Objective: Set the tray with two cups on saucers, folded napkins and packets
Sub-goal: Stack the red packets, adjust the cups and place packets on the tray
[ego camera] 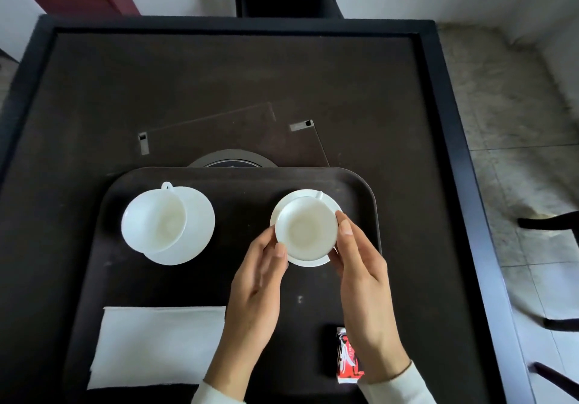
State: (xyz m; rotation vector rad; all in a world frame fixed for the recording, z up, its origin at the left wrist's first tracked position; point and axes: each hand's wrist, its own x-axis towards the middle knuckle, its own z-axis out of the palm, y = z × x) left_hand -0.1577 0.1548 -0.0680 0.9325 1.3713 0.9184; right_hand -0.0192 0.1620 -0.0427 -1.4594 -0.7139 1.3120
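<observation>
fingers [346,226] of left hand [260,284] and right hand [363,281] hold a glossy round cup [305,231].

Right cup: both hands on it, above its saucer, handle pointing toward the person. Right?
No. In the head view the right cup has its handle pointing away from the person. The rest holds: the left hand and right hand hold it above its saucer.

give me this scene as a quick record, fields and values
tray: dark, on the dark table
left cup: empty, on left saucer, handle far side
right cup: empty, over right saucer, seating unclear
left hand: holds right cup's left side
right hand: holds right cup's right side
napkin: white, flat, near left
packet: red, near right
</observation>
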